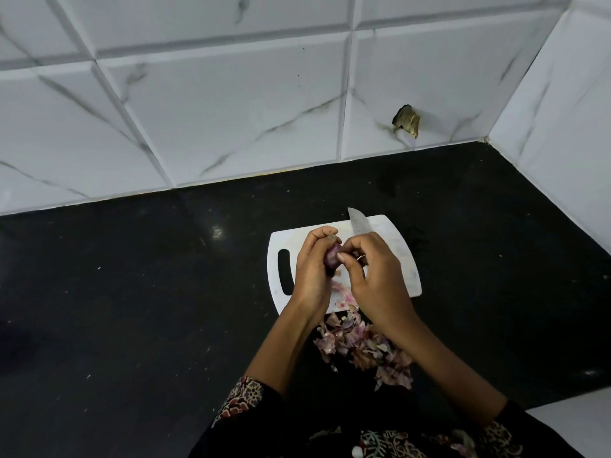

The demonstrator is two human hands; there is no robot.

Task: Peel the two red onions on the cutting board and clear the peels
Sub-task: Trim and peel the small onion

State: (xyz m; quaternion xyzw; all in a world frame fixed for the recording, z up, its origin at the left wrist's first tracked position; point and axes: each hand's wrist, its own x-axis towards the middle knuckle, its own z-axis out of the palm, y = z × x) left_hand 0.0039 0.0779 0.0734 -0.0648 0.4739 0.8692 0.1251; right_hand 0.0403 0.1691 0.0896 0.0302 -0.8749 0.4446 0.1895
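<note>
Left hand (312, 269) gripping red onion (332, 259), right hand (370, 276) pinching skin above cutting board (393, 239); skin's papery, tearing easily, so pull from the tip.

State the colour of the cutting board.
White; the cutting board shows best in the head view.

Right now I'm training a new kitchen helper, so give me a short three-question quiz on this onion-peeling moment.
1. True or false: the knife lies on the white cutting board.
2. Which hand grips the red onion? A) left hand B) right hand C) neither
3. Fill in: most of the onion peels lie on the black ____, at the board's near edge.

Key
1. True; its blade shows past the right hand.
2. A; the right hand's fingers pinch at the onion's skin.
3. Countertop.
</note>
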